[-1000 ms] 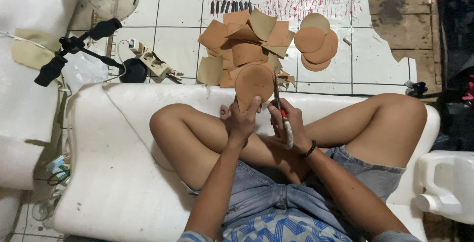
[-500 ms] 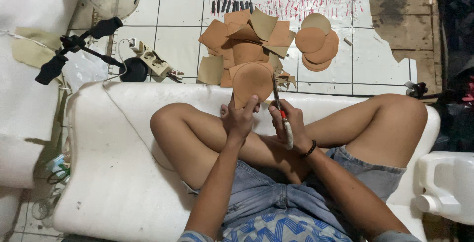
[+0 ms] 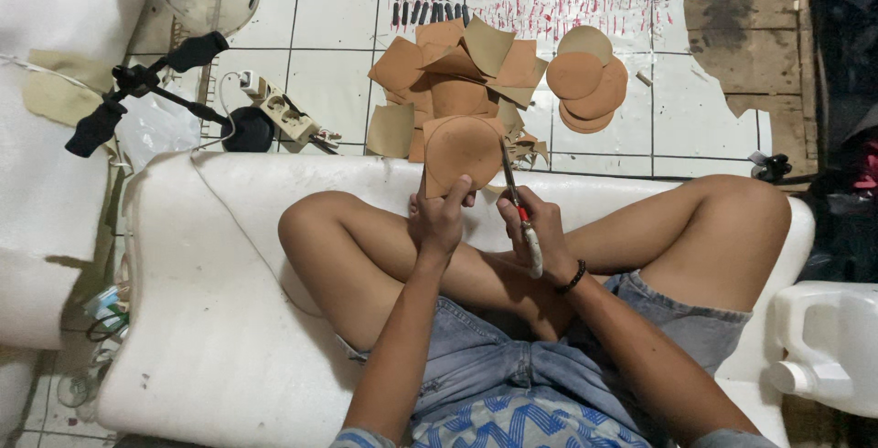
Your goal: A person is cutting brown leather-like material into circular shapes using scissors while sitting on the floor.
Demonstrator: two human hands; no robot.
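A white tiled floor carries a heap of tan offcuts and a stack of cut discs, and the person sits cross-legged on a white foam cushion before them. The left hand pinches the lower edge of a tan leather round held upright, while the right hand is clenched on scissors whose blades meet its right edge. Judging by this, the trimming of the outline is under way, and the next cut calls for turning the round to feed fresh edge into the blades

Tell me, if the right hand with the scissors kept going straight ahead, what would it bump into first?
Probably the heap of tan cut pieces on the floor; the right hand points its scissors that way, though depth is unclear.
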